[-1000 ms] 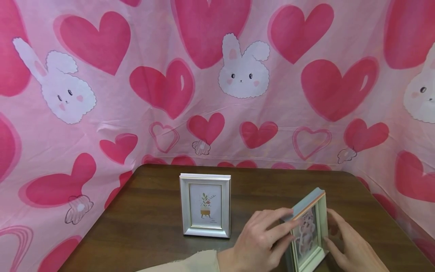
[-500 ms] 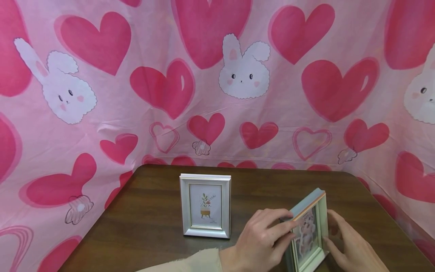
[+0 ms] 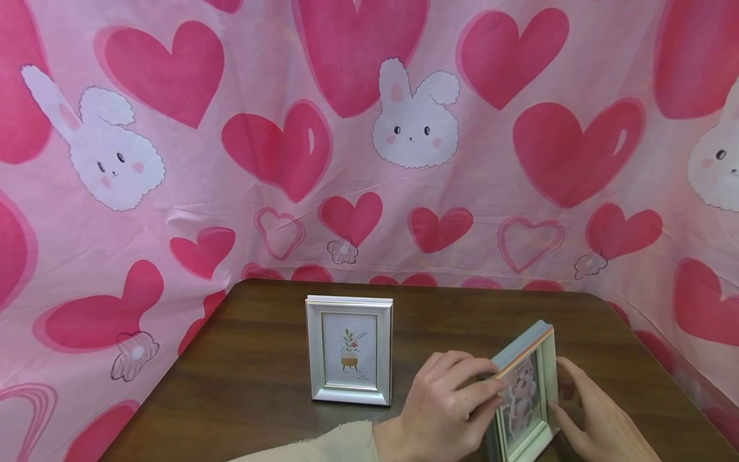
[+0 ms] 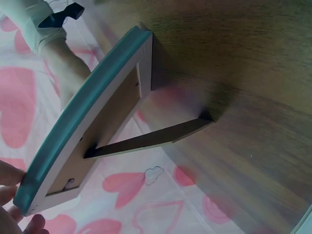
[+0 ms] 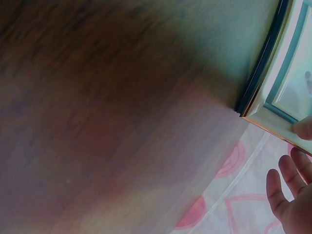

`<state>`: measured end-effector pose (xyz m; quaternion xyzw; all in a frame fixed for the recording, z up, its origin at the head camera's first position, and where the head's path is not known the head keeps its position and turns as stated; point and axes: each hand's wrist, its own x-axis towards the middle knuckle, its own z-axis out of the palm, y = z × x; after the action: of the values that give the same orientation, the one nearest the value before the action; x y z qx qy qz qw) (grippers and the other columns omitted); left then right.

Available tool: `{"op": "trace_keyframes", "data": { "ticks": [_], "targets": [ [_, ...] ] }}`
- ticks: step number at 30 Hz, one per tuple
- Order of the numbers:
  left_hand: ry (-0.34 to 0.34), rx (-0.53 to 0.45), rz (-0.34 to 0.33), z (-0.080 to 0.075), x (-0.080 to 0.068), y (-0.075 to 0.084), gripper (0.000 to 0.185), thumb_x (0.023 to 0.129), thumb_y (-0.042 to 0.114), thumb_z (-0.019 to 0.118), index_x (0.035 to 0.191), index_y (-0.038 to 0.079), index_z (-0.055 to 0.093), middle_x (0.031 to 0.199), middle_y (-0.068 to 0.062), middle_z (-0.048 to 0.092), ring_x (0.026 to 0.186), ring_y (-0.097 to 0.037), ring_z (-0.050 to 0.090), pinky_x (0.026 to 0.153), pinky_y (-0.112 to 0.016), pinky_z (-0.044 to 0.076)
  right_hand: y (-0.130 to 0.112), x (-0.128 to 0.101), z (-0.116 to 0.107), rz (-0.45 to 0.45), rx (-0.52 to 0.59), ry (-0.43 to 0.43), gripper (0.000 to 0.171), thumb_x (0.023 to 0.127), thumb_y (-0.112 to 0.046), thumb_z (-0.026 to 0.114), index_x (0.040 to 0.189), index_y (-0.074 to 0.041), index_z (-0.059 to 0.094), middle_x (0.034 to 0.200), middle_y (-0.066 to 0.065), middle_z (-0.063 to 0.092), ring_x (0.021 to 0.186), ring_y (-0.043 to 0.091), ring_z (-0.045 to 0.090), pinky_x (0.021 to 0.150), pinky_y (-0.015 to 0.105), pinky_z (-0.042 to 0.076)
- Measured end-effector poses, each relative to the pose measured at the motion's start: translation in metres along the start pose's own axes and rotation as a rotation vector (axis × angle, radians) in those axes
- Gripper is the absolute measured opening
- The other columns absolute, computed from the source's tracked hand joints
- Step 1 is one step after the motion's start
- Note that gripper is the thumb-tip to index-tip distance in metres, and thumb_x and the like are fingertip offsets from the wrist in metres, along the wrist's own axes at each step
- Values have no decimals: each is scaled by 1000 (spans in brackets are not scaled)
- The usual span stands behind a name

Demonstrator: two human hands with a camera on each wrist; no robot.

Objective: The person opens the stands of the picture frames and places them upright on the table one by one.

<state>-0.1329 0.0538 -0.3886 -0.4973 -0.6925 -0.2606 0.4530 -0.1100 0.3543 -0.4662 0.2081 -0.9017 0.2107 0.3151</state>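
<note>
- Left hand (image 3: pixel 447 410) has its fingers curled onto the left edge and upper corner of the teal picture frame (image 3: pixel 525 394) — a pinching hold, thumb side hidden behind the knuckles
- Right hand (image 3: pixel 594 417) lies against the frame's right side with fingers fairly straight, tips touching the edge; the right wrist view shows one fingertip (image 5: pixel 304 129) on the frame's rim and the others spread loose beside it
- The teal frame stands on the wooden table (image 3: pixel 260 385) near its front right, turned at an angle between the two hands — in the left wrist view its cardboard easel leg (image 4: pixel 151 139) is folded out, foot on the tabletop
- A silver picture frame (image 3: pixel 349 350) with a small plant print stands upright to the left, apart from both hands
- Pink cloth with hearts and rabbits (image 3: pixel 412 119) hangs behind and around the table
</note>
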Motion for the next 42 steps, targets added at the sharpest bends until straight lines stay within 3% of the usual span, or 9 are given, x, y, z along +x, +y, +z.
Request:
{"op": "trace_keyframes", "data": {
  "ticks": [7, 15, 20, 28, 32, 36, 42],
  "targets": [
    [-15, -18, 18, -1, 2, 0, 22, 80, 18, 91, 101, 17, 84, 110, 2, 73, 102, -11, 64, 93, -20, 48, -3, 1, 0, 29, -4, -23, 105, 54, 11, 94, 147, 4, 45, 100, -6, 55, 81, 4, 52, 58, 18, 43],
    [-15, -29, 37, -2, 4, 0, 21, 79, 17, 91, 99, 16, 84, 110, 1, 72, 104, -11, 64, 97, -23, 47, -1, 0, -1, 3, -6, -8, 109, 51, 11, 95, 148, 5, 45, 103, -4, 57, 82, 4, 54, 65, 10, 42],
    [-26, -49, 18, -3, 5, 1, 20, 79, 16, 91, 98, 15, 84, 109, 1, 72, 103, -11, 64, 99, -22, 46, -1, 0, -1, -19, 2, 8, 109, 50, 12, 94, 147, 7, 45, 106, -3, 58, 84, 4, 54, 68, 7, 41],
    [-44, -76, -26, -4, 5, 1, 23, 81, 16, 90, 103, 14, 82, 110, 2, 70, 104, -9, 63, 97, -19, 47, -5, 0, -2, 30, -7, -12, 104, 56, 9, 95, 148, 6, 45, 106, -3, 58, 85, 3, 52, 68, 8, 40],
    [-56, -27, -36, -5, 3, 1, 23, 83, 21, 88, 105, 17, 83, 113, 4, 71, 102, -8, 64, 96, -20, 47, -6, 0, -3, 53, -14, -25, 103, 58, 6, 96, 148, 4, 45, 107, -3, 58, 85, 4, 51, 66, 11, 41],
    [-71, 25, -12, -6, 0, 2, 22, 85, 24, 87, 106, 20, 84, 116, 3, 73, 100, -9, 65, 97, -21, 48, -7, 0, -2, 60, -11, -28, 103, 59, 6, 96, 148, 3, 45, 107, -3, 57, 86, 3, 51, 66, 12, 41],
    [-109, 24, 56, -6, -2, 1, 19, 87, 21, 84, 105, 17, 84, 121, -3, 72, 103, -11, 67, 101, -23, 47, -7, -1, -3, 47, -18, -16, 105, 56, 7, 96, 148, 4, 45, 107, -3, 58, 86, 4, 51, 67, 10, 39]
  ]
}}
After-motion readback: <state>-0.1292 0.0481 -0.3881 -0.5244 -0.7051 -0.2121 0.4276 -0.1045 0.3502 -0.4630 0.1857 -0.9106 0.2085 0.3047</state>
